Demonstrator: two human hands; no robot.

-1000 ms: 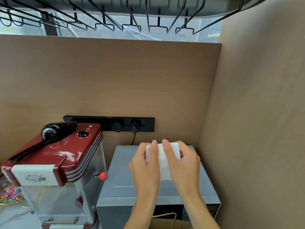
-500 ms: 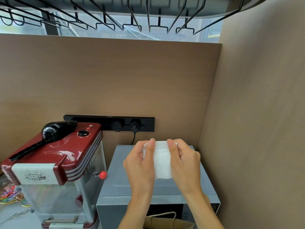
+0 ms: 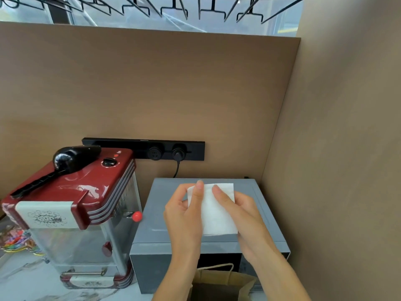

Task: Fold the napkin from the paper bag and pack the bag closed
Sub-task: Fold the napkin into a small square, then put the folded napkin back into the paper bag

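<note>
Napkin [image 3: 214, 210]: white, part-folded, held over the microwave [image 3: 165, 216], long axis running away from me. My left hand [image 3: 184, 216] pinches its left edge, right hand [image 3: 243, 213] its right. Bag [image 3: 223, 283]: open, directly below.

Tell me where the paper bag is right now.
The paper bag stands open at the bottom centre of the head view, in front of the grey microwave, below both hands holding the napkin.
</note>
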